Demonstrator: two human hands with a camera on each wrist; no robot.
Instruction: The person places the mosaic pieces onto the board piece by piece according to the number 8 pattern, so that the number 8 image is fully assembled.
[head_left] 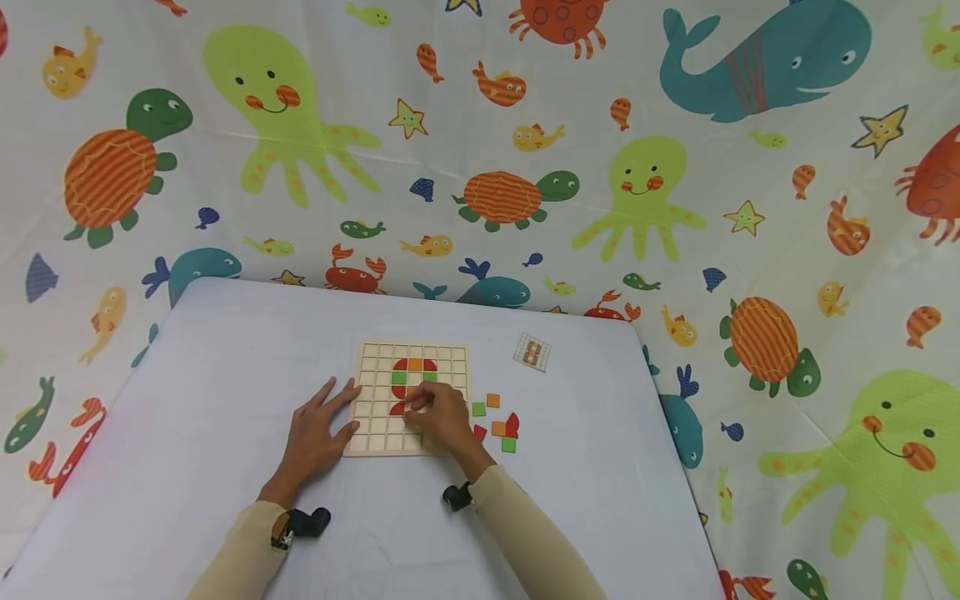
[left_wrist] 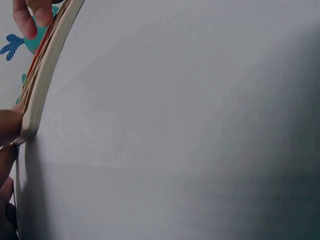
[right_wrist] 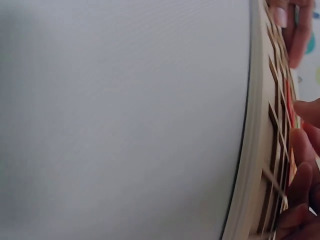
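Note:
A square wooden grid board [head_left: 372,408] lies on the table. In its middle columns sit red rounded tiles [head_left: 401,365], an orange square tile [head_left: 416,364] and green square tiles [head_left: 399,378]. My left hand [head_left: 315,433] rests at the board's left edge, fingers spread and touching the rim. Over the board's middle is my right hand [head_left: 442,414], its thumb and fingers bent together down at the cells beside a lower red tile [head_left: 397,409]. The fingers cover these cells, so whether they pinch a tile is hidden. The right wrist view shows the fingertips close to the red tiles.
Loose orange [head_left: 492,400], green [head_left: 508,445] and red tiles [head_left: 512,423] lie right of the board. Behind them is a small pattern card [head_left: 532,352] with a coloured figure on a grid. A sea-animal curtain [head_left: 480,125] hangs behind the white table [head_left: 262,358].

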